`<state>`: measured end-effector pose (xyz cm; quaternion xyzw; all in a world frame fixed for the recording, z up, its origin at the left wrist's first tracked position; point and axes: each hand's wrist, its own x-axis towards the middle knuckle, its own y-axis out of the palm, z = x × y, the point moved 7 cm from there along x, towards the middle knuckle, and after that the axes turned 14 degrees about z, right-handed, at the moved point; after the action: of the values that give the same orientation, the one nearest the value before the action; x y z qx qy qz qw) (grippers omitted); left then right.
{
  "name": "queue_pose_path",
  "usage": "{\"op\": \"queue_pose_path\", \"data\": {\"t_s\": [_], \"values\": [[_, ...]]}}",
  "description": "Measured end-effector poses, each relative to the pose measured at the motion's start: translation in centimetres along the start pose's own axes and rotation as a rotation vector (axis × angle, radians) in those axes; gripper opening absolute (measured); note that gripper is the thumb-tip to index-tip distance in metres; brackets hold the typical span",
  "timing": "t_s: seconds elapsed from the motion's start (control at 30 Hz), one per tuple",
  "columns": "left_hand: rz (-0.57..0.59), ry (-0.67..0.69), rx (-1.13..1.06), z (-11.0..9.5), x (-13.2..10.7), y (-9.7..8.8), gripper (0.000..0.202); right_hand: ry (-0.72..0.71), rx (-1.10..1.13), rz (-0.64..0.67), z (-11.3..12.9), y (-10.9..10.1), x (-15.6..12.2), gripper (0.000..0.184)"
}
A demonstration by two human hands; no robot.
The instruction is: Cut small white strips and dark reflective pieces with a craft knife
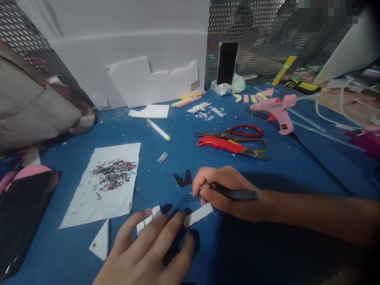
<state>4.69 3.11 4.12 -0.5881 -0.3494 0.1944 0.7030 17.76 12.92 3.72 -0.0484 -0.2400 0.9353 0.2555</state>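
Observation:
My right hand (224, 193) is closed round a dark grey pen (239, 194), whose tip is hidden behind the fingers. Just below those fingers lies a narrow white strip (198, 215). My left hand (151, 245) has its fingers spread and lowered over the table. Its thumb and index finger touch a small block of white foam-like pieces (149, 220), partly covered by the hand. The ring finger is near the left end of the strip. A small black V-shaped piece (182, 179) lies just left of my right hand.
A white sheet (78, 209) with colourful bits lies left, beside a dark phone (25, 213). Beyond my hands are scissors (246, 131), a red-handled cutter (221, 145) and a pink glue gun (277, 109) with a cable. A white board (133, 47) stands at the back near an upright phone (227, 63).

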Motion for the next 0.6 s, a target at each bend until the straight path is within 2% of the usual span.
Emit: {"op": "queue_pose_path", "data": {"t_s": [0.1, 0.23, 0.43, 0.6], "values": [[0.022, 0.019, 0.03, 0.15, -0.07, -0.11, 0.049, -0.019, 0.015, 0.029, 0.03, 0.22, 0.05, 0.019], [0.109, 0.045, 0.082, 0.33, -0.31, 0.15, 0.056, -0.061, 0.045, 0.074, 0.26, 0.53, 0.05, 0.018], [0.176, 0.035, 0.074, 0.64, -0.45, 0.35, 0.039, -0.081, 0.064, 0.089, 0.41, 0.66, -0.04, 0.016], [0.163, 0.038, 0.041, 0.85, -0.4, 0.18, 0.053, -0.102, 0.06, 0.089, 0.7, 0.61, -0.02, 0.014]]}}
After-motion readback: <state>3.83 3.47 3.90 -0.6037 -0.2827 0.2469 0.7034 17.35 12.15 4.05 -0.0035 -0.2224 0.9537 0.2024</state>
